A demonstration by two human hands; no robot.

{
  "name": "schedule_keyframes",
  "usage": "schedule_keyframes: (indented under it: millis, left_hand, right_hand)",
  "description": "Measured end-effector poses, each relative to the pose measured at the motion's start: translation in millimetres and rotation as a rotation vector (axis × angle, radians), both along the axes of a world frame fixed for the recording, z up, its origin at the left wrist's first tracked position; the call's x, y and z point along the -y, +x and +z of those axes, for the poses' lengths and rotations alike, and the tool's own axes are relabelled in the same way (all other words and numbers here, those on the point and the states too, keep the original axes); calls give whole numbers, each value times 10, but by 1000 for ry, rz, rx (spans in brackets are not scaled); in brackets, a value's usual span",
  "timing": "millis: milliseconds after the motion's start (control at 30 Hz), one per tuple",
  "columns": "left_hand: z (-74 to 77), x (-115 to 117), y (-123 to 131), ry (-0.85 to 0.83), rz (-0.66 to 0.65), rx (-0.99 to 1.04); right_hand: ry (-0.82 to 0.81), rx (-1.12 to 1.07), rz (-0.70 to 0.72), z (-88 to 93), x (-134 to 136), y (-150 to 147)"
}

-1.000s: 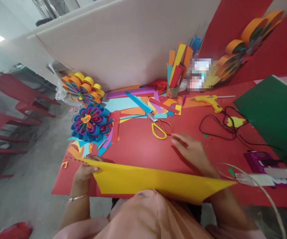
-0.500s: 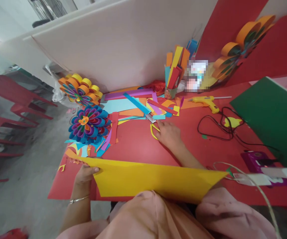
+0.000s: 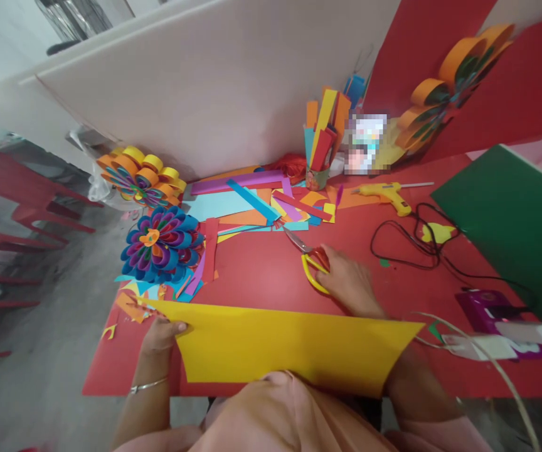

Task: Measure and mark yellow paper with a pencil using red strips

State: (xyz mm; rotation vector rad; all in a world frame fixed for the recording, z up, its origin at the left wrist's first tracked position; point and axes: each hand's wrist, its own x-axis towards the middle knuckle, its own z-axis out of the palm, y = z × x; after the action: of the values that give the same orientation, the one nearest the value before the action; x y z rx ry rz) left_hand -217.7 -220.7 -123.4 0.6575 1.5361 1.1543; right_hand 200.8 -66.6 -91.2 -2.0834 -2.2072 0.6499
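The right hand (image 3: 349, 276), in the head view, is grasping the handles of metal-bladed scissors (image 3: 299, 243) with one yellow and one red loop, their tips pointing toward a loose pile of multicoloured paper strips (image 3: 252, 202). The left hand (image 3: 160, 336) is pinching the left end of a large, smooth yellow paper sheet (image 3: 290, 345), thumb on the near face; the sheet is slanting across the front edge of the red tabletop (image 3: 252, 270) and covering part of the right forearm. The step in hand appears to be securing the scissors with the sheet supported; the next move probably calls for seating fingers in both loops and keeping the sheet unbent. At the back, a small patterned cup (image 3: 317, 181) is holding upright orange, yellow, red and light-blue paper strips. At far left, a white plastic bag (image 3: 99, 188) is sitting beside an orange-and-yellow paper-loop flower (image 3: 143, 176); its contents are not discernible.
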Motion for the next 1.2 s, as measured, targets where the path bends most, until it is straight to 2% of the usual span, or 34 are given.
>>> schedule_keyframes:
  millis: [133, 300, 433, 500, 600, 667, 733, 867, 1067, 1200]
  left_hand:
    - [-49, -101, 14, 36, -62, 4]
    - [-60, -177, -46, 130, -176, 52]
    - [6, -25, -65, 150, -175, 67]
    - [43, 104, -52, 129, -83, 70]
    - [63, 239, -22, 107, 138, 73]
    - [46, 247, -21, 105, 206, 79]
    - [17, 204, -45, 78, 201, 98]
    - [-42, 128, -131, 34, 182, 125]
    - [-135, 173, -177, 34, 210, 110]
    - [-179, 173, -154, 20, 196, 112]
  right_hand:
    - [79, -154, -50, -16, -67, 156]
    - [235, -136, -18, -12, -595, 96]
    - [304, -74, -31, -93, -1074, -21]
    - [360, -57, -27, -129, -1198, -102]
    - [430, -63, 60, -144, -1215, -299]
    - [403, -82, 167, -144, -1167, -480]
    - [346, -64, 216, -151, -1128, -664]
    - [235, 5, 182, -185, -1153, -870]
    - [190, -11, 205, -191, -1251, -831]
    - [226, -49, 157, -36, -1248, -753]
